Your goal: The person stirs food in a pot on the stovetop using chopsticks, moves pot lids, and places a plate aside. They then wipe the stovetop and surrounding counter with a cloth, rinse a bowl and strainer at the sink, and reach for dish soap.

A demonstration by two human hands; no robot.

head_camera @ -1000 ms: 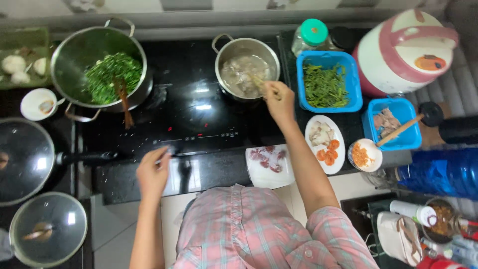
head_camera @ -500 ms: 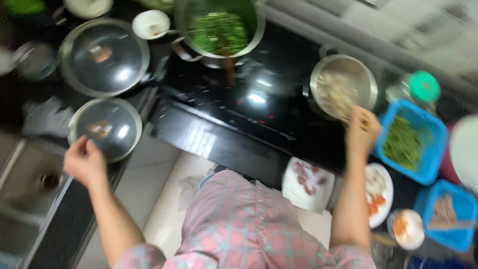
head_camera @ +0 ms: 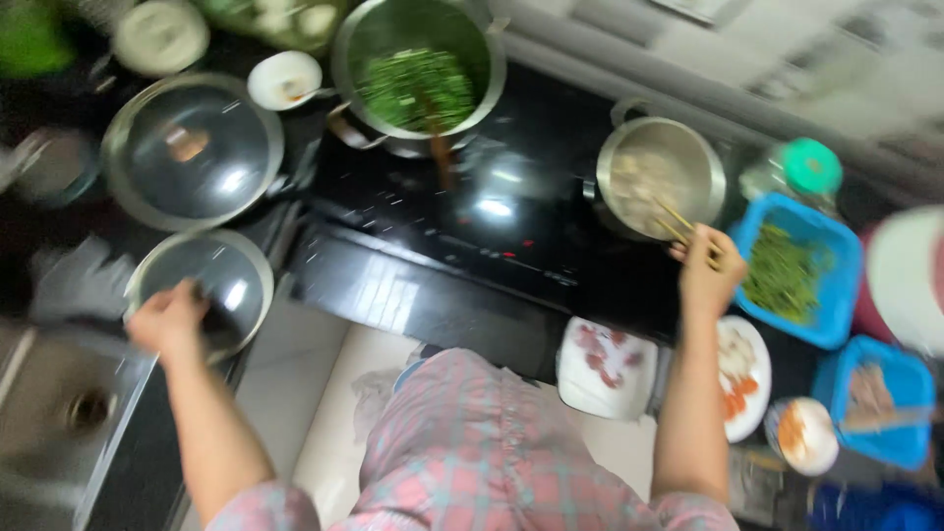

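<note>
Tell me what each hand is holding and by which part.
The right hand holds chopsticks by their upper ends, tips in the steel pot. The left hand rests on the glass lid near its middle; blur hides whether it grips the knob.

greens pot (head_camera: 418, 74) behind the cooktop (head_camera: 472, 226) — small pot (head_camera: 661, 177) at right, lids (head_camera: 197, 285) at left.

The whole picture is smeared and soft, most of all at the edges and corners. Light comes from above. It makes white shiny spots on the black stove top (head_camera: 492, 211) and on the two glass lids (head_camera: 192, 147). The left side is darker.
</note>
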